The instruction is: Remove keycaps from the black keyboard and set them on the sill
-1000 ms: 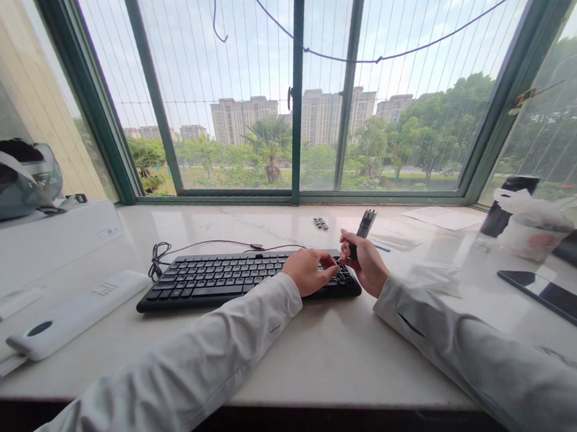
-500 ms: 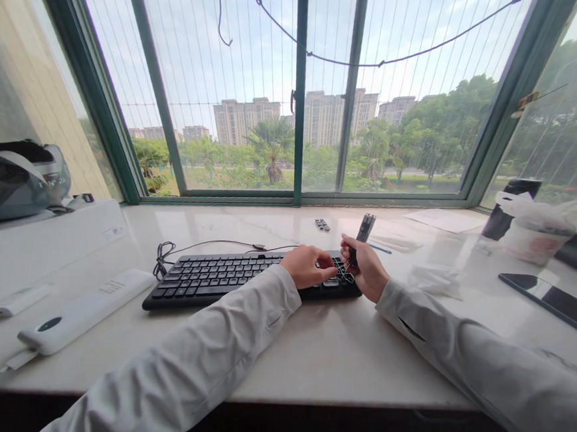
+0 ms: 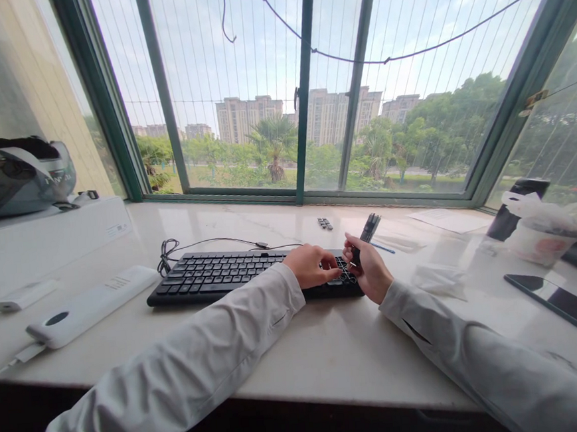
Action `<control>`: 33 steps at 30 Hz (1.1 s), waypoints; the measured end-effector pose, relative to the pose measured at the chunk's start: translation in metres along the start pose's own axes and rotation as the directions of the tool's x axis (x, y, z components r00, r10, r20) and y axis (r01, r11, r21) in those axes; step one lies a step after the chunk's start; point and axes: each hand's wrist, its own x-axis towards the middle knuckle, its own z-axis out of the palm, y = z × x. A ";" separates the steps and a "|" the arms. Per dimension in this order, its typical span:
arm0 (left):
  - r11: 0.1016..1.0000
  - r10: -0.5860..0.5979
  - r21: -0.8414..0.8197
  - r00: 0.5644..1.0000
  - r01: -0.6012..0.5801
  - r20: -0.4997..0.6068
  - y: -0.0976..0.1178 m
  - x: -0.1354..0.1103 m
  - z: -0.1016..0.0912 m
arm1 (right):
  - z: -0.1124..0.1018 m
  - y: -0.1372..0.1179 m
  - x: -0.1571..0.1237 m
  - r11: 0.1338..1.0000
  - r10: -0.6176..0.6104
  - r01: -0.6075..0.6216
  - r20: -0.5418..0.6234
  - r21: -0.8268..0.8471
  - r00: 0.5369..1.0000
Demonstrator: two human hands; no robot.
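A black keyboard (image 3: 213,272) lies on the pale countertop. At its right end, the number pad (image 3: 345,273) shows light outlines where keycaps are off. My left hand (image 3: 310,266) rests over that end, thumb and fingers curled together at the pad; whatever is between the tips is too small to make out. My right hand (image 3: 374,272) is closed around a slim black tool (image 3: 369,228) with several prongs pointing up. The tool's lower end meets the number pad, partly hidden by my fingers. Behind the keyboard sits a small group of loose keycaps (image 3: 324,224).
A white power strip (image 3: 93,306) and a white adapter (image 3: 25,296) lie at left, near a white box (image 3: 51,244). At right are a dark phone (image 3: 563,307), a plastic-wrapped cup (image 3: 543,239) and clear plastic (image 3: 438,281). A blue stick (image 3: 385,248) lies behind my right hand.
The view has shifted slightly, moving everything a little to the right. Both hands stay at the number pad in nearly the same pose; thin wires seen by my right fingers now show less clearly.
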 end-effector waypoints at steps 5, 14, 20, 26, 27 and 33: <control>1.000 0.016 -0.011 0.999 -0.016 0.040 0.001 -0.001 -0.002 | 0.000 0.003 -0.001 1.000 -0.010 0.009 -0.029 -0.024 1.000; 0.999 0.024 -0.042 0.998 -0.021 0.063 0.002 -0.002 -0.004 | 0.003 0.006 -0.003 0.999 -0.022 0.023 -0.019 0.033 1.000; 0.995 0.010 -0.100 1.000 -0.007 0.025 0.002 -0.003 0.003 | 0.003 0.012 -0.007 0.982 -0.186 0.186 0.091 0.009 0.978; 0.979 -0.169 -0.109 0.985 0.170 0.024 0.009 -0.004 0.010 | 0.002 0.022 -0.011 0.935 -0.312 0.326 0.115 -0.136 0.943; 0.976 -0.189 -0.109 0.982 0.191 0.028 0.010 -0.004 0.011 | 0.002 0.022 -0.012 0.935 -0.315 0.328 0.113 -0.131 0.942; 0.957 -0.233 -0.163 0.971 0.239 0.056 0.009 -0.003 0.012 | 0.002 0.020 -0.014 0.968 -0.251 0.253 0.094 -0.001 0.963</control>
